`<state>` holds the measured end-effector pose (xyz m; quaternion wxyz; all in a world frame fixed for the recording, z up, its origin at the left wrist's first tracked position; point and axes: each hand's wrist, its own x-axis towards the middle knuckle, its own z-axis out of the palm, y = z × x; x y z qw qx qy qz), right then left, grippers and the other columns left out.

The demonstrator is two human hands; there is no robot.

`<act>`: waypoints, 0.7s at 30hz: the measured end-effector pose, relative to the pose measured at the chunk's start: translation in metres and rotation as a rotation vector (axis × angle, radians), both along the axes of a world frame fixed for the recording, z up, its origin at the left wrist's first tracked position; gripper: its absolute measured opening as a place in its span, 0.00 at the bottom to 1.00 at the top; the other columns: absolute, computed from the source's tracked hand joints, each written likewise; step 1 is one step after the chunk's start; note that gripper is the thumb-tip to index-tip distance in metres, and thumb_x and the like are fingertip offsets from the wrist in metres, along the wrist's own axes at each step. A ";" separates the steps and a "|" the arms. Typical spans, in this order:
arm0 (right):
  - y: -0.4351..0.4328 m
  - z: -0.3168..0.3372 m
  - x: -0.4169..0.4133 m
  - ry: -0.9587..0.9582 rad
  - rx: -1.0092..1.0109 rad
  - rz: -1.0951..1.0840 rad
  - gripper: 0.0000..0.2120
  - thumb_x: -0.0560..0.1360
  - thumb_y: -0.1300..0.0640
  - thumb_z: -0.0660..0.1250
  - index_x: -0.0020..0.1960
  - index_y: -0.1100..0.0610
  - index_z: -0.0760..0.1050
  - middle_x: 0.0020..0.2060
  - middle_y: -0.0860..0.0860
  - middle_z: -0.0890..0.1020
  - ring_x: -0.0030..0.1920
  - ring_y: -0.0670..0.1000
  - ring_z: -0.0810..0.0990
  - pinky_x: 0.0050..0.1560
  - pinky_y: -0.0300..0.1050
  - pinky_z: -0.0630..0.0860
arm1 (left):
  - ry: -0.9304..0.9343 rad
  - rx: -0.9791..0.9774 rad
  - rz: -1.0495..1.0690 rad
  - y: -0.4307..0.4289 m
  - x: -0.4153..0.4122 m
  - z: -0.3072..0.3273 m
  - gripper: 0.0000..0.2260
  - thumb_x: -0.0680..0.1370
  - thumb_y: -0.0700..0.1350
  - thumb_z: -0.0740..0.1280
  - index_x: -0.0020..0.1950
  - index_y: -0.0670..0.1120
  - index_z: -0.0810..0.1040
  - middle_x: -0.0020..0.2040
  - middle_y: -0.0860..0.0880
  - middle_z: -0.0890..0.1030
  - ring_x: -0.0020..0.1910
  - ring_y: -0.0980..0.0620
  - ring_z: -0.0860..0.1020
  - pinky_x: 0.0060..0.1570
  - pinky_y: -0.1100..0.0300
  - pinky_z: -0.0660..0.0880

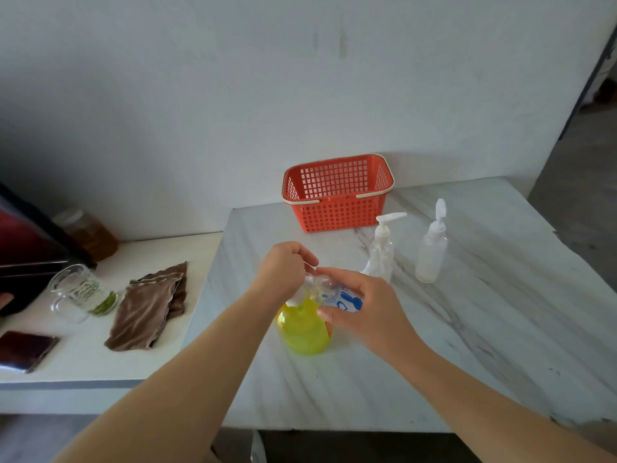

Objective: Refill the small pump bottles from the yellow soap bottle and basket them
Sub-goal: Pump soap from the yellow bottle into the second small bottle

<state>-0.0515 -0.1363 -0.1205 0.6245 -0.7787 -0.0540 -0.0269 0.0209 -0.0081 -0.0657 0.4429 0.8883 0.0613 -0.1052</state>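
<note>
Right hand [364, 305] grasps a tilted small bottle [344, 300]; left hand [283, 269] clenches the pump [297, 298] of the yellow soap bottle [302, 332].

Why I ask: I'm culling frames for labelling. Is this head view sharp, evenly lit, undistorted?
Head view: soft, even light, faint shadows; blur where the left hand and right hand meet on the small clear blue-printed bottle above the yellow plastic soap bottle; wide-angle bending curves the edges of the white marble table; the orange plastic basket is crisp.

yellow soap bottle [302, 332]: top hidden under left hand [283, 272] | small bottle [347, 300]: part-covered by right hand [370, 312]
</note>
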 end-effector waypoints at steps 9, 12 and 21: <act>-0.001 0.009 -0.001 -0.027 -0.002 0.013 0.24 0.65 0.56 0.74 0.61 0.47 0.78 0.49 0.45 0.84 0.50 0.43 0.83 0.53 0.42 0.80 | -0.014 -0.060 -0.039 0.004 -0.001 0.012 0.14 0.75 0.32 0.56 0.39 0.45 0.77 0.35 0.48 0.80 0.37 0.50 0.77 0.45 0.57 0.76; 0.000 0.008 0.000 -0.024 0.004 0.013 0.25 0.66 0.57 0.75 0.62 0.47 0.78 0.50 0.44 0.84 0.51 0.43 0.83 0.54 0.42 0.79 | -0.023 -0.050 -0.034 0.007 0.000 0.011 0.14 0.75 0.32 0.56 0.38 0.45 0.77 0.34 0.48 0.80 0.37 0.51 0.76 0.45 0.57 0.76; -0.001 -0.001 0.002 0.009 0.031 0.004 0.25 0.67 0.61 0.76 0.62 0.48 0.78 0.50 0.46 0.84 0.50 0.43 0.83 0.54 0.41 0.79 | 0.017 -0.043 0.016 0.003 0.003 -0.003 0.19 0.74 0.30 0.52 0.35 0.45 0.77 0.38 0.47 0.80 0.39 0.49 0.76 0.39 0.60 0.73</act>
